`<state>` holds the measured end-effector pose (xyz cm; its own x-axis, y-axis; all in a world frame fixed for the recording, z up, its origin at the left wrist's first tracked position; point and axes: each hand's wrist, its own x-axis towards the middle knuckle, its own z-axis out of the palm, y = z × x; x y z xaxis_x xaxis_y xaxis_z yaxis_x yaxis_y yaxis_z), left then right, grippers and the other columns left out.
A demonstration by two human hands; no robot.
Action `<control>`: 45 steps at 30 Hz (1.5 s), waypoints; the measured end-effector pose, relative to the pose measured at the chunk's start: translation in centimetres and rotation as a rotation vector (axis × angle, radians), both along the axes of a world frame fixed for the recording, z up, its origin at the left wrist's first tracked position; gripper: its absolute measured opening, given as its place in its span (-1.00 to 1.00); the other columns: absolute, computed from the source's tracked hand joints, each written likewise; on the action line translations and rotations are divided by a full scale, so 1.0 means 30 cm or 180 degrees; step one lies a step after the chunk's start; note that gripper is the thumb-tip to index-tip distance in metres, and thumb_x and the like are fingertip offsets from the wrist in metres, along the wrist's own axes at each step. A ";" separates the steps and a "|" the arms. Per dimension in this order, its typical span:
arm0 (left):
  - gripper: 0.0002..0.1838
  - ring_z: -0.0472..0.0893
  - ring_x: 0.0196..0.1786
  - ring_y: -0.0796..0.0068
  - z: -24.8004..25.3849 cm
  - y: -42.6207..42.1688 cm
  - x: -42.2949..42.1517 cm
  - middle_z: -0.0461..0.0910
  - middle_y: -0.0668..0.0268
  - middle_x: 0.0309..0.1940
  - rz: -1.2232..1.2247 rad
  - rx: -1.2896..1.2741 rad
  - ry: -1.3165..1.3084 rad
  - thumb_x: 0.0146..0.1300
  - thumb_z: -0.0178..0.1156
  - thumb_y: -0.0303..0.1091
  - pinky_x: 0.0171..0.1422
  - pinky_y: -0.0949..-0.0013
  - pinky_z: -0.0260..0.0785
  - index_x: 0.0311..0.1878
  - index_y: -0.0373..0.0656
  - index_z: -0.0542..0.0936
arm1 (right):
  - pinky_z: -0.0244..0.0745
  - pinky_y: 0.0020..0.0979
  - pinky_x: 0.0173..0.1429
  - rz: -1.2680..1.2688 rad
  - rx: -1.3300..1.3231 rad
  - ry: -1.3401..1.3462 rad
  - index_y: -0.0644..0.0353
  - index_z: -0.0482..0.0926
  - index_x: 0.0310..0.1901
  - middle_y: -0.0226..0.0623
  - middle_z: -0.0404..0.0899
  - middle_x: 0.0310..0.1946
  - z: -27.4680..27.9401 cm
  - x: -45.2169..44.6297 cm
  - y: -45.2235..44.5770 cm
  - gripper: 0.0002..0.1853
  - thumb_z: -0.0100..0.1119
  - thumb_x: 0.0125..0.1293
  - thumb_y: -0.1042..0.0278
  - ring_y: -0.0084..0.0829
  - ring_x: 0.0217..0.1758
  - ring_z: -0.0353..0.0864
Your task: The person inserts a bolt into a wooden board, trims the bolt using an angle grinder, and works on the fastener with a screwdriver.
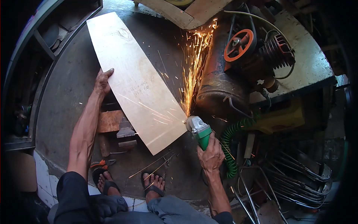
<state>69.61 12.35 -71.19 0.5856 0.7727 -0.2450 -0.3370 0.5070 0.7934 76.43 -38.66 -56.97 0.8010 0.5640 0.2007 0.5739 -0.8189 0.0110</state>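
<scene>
Sparks point(194, 71) at panel point(130, 82) corner

Long and pale, handwritten figures mid-face, it lay aslant above the floor point(63, 115). Your left hand point(102, 82) gripped its left edge; your right hand point(212, 155) closed round the green angle grinder point(203, 136) at its near right corner. Air compressor point(220, 89) crowded the sparks; green coiled hose point(230, 149) ran beside your right hand.
</scene>
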 end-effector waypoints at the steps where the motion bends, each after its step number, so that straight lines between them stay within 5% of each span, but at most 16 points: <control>1: -0.34 0.58 0.28 0.02 0.002 0.001 0.000 0.49 -0.07 0.30 0.0001 -0.0001 -0.0001 0.37 0.22 -0.59 0.38 -0.11 0.51 0.49 -0.30 0.22 | 0.67 -0.13 -0.01 0.0001 -0.0001 -0.0001 0.25 0.45 0.34 -0.06 0.65 0.00 0.001 0.000 -0.001 -0.18 0.54 0.01 0.23 -0.03 -0.05 0.73; 45: -0.32 0.60 0.26 0.03 -0.023 0.013 -0.009 0.50 -0.03 0.30 -0.0152 -0.0024 -0.0029 0.35 0.22 -0.62 0.37 -0.12 0.52 0.50 -0.28 0.22 | 0.65 -0.11 0.02 0.0140 0.0035 0.0118 0.31 0.43 0.37 0.00 0.63 0.02 0.000 0.020 -0.014 -0.16 0.52 0.00 0.25 0.03 -0.06 0.71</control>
<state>69.34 12.73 -71.89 0.6239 0.7420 -0.2453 -0.3195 0.5286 0.7864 77.02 -39.07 -56.96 0.7825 0.5967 0.1777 0.6091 -0.7929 -0.0197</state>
